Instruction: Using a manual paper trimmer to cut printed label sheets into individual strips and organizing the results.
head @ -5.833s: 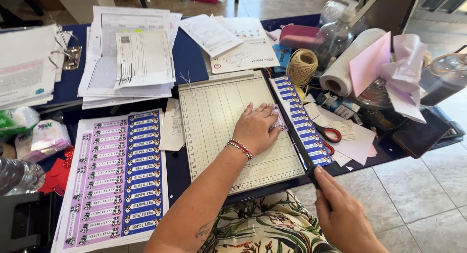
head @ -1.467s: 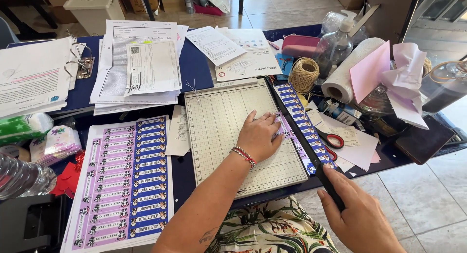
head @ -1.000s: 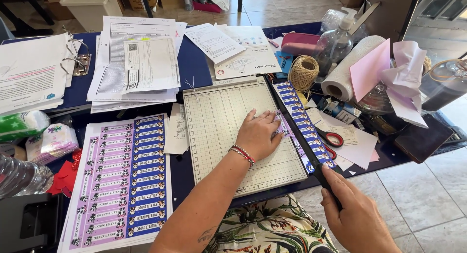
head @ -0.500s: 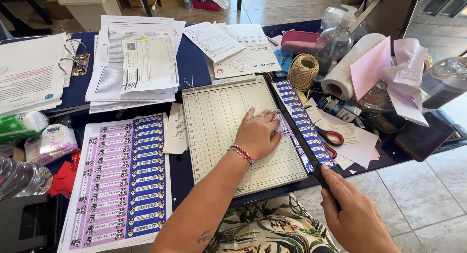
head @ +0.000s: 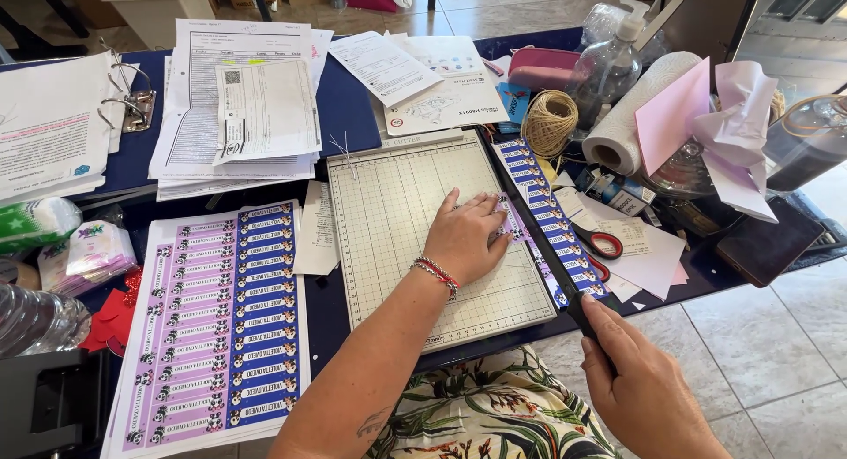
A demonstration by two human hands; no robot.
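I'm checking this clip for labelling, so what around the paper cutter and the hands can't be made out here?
Head view only:
- Sticker strip: its inner part lies under the left hand and the cutter arm.
- Cutter handle: wrapped by the right hand, so its end is hidden.
- Cutter board: part of the grid is covered by the left hand and forearm.
- Scissors: blades hidden beneath the strip and loose paper.
- Right forearm: cut off by the bottom edge.

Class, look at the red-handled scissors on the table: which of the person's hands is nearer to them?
Left. The left hand lies flat on the paper cutter, just across its blade arm from the scissors. The right hand holds the blade handle, lower, off the table edge.
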